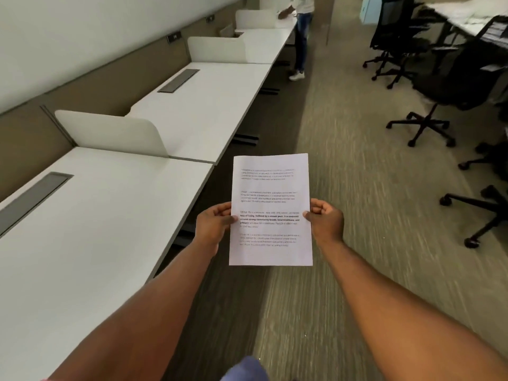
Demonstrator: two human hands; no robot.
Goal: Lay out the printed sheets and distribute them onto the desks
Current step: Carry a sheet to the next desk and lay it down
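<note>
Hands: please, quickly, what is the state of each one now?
Left hand: closed on the left edge of the printed sheets.
Right hand: closed on their right edge.

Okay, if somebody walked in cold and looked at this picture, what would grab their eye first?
First the printed sheets, held up at centre frame over the aisle, the left hand pinching one side edge and the right hand the other. Next the row of white desks running along the wall on the left, split by low white dividers. Black office chairs crowd the right side, and another person stands at a far desk.
</note>
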